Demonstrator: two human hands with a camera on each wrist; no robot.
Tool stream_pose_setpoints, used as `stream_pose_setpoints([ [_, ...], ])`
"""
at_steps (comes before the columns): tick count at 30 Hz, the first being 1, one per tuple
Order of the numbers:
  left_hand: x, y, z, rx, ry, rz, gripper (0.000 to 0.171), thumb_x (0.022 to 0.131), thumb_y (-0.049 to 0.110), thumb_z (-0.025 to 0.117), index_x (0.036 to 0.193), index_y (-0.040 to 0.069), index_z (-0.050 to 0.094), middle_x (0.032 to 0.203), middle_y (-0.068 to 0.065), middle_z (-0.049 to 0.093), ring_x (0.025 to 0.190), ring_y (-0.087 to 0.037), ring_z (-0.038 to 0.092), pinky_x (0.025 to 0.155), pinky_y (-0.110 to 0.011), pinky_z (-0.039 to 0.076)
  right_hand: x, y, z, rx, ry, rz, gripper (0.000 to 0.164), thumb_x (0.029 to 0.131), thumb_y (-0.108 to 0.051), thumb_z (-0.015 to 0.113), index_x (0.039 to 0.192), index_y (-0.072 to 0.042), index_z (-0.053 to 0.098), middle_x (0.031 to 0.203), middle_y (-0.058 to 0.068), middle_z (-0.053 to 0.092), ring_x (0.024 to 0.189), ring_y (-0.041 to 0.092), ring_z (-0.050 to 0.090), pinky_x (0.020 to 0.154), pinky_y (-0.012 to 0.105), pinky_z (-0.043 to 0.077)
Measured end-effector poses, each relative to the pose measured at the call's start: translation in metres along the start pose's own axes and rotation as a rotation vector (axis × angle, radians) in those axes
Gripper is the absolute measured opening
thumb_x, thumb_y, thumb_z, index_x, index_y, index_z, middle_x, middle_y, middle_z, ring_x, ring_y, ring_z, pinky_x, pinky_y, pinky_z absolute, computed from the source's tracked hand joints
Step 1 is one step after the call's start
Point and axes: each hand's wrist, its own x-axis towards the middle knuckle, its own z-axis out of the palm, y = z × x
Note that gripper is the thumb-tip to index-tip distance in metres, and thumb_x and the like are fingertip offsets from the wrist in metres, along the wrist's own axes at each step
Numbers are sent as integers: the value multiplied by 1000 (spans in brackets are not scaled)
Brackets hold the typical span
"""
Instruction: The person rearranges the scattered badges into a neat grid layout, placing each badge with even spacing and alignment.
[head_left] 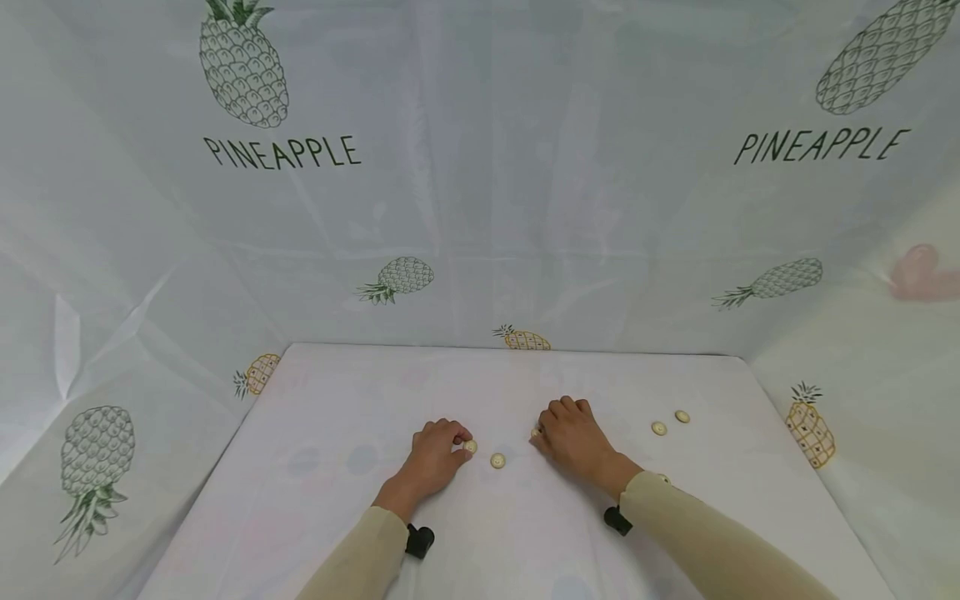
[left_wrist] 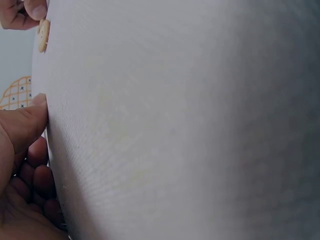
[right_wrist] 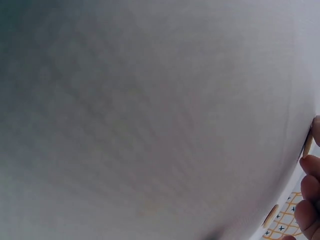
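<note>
Low on the white-covered table, my left hand point(head_left: 437, 454) pinches a pale wooden button point(head_left: 470, 447) between thumb and fingers. To its right, a second button point(head_left: 498, 460) lies flat between the two hands. My right hand point(head_left: 573, 435) holds another button point(head_left: 535, 432) at its fingertips, mostly covered by them in the head view. In the right wrist view that button point(right_wrist: 308, 142) shows edge-on between thumb and finger. The left wrist view has the left thumb point(left_wrist: 27, 120) against the cloth, with a button point(left_wrist: 43, 36) beyond it near the right hand's fingertips.
Right of the right hand lie two more buttons, one nearer point(head_left: 659, 428) and one farther point(head_left: 682, 416). Another button point(head_left: 663, 477) is partly hidden by the right sleeve point(head_left: 705, 533). Pineapple-printed sheeting point(head_left: 480, 208) rises behind the table point(head_left: 360, 375) and along both sides.
</note>
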Motion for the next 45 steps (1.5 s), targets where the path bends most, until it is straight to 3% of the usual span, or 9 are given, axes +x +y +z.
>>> stream_pose_setpoints([
  [6, 0, 1, -1, -1, -1, 1, 14, 100, 20, 74, 112, 15, 71, 101, 3, 62, 99, -19, 53, 98, -49, 40, -1, 1, -2, 81, -47, 3, 14, 97, -25, 76, 103, -14, 71, 101, 0, 63, 98, 22, 53, 89, 46, 43],
  [11, 0, 3, -2, -14, -3, -1, 14, 100, 20, 74, 113, 15, 71, 101, 3, 63, 100, -19, 53, 100, -49, 39, -2, 5, -4, 117, -69, 4, 14, 97, -25, 74, 107, -15, 71, 105, -1, 62, 98, 20, 50, 91, 46, 41],
  [34, -2, 3, -3, 4, 11, -2, 14, 99, 19, 75, 111, 14, 71, 101, 2, 63, 99, -20, 53, 97, -49, 40, 0, 10, 0, 117, -54, -23, 18, 93, -33, 83, 101, -18, 77, 101, -5, 66, 96, 16, 52, 91, 44, 43],
  [45, -1, 3, -3, -4, 6, -1, 15, 100, 20, 74, 113, 14, 71, 101, 2, 63, 100, -20, 53, 98, -49, 39, 12, 27, -11, 91, -24, 8, 16, 92, -32, 76, 97, -17, 72, 97, -4, 64, 95, 18, 51, 94, 47, 43],
])
